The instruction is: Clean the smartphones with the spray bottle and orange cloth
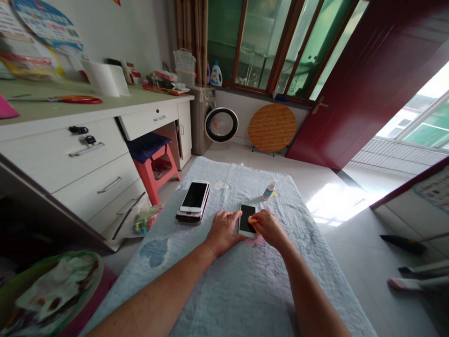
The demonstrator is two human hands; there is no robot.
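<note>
A white phone with a dark screen (247, 216) lies flat on the blue quilted cloth (224, 281). My left hand (223, 231) steadies its left side, the fingertips at the upper left edge and the thumb at the lower edge. Pinched in my right hand (268, 227) is a small orange cloth (252, 220), touching the screen's right part. To the left sits a stack of phones (195, 197), a white one on top with its screen up. Beyond my right hand a small spray bottle (268, 191) stands upright.
At the left are a white desk (105, 159), a red stool (150, 164) with a dark cushion and a full waste bin (100, 281). Farther back stand a washing machine (201, 121) with its door open and a round wooden tabletop (272, 128). A red door (336, 84) is at the right.
</note>
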